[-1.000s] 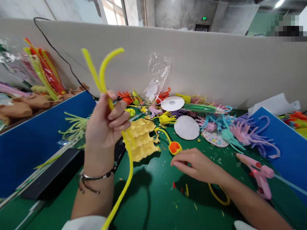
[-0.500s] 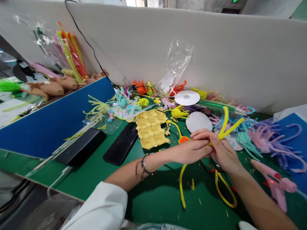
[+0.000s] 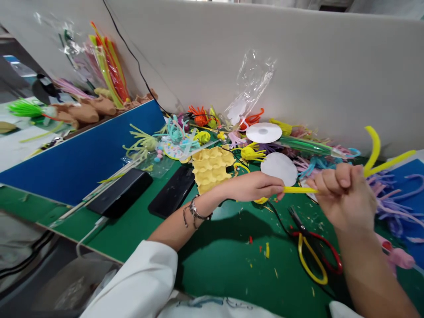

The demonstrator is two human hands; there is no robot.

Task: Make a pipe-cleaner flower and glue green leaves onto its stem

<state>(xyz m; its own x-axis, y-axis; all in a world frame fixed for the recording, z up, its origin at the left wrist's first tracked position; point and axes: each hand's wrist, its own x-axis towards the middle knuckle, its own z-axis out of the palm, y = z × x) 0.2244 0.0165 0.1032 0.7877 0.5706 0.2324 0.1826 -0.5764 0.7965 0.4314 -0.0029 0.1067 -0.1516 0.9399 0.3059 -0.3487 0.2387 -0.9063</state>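
Note:
A yellow pipe cleaner (image 3: pixel 300 190) is stretched level between my two hands above the green table. The fingers of my left hand (image 3: pixel 258 186) pinch its near end. My right hand (image 3: pixel 347 196) is closed in a fist around it, and two yellow ends stick out beyond the fist to the upper right. Below the hands lie scissors (image 3: pixel 302 229) with one red and one yellow handle loop. A yellow piece (image 3: pixel 261 200) shows under my left hand, mostly hidden by it.
A phone (image 3: pixel 172 190), a black box-shaped device (image 3: pixel 121 192) and a yellow egg-carton piece (image 3: pixel 212 165) lie to the left. Pipe-cleaner pompoms, white discs (image 3: pixel 278 169) and a plastic bag line the back. A pink glue gun (image 3: pixel 399 258) sits at right, partly behind my forearm.
My hands were together and have moved apart, the right one going right with the yellow pipe cleaner drawn out between them. The scissors, earlier largely covered, now show fully.

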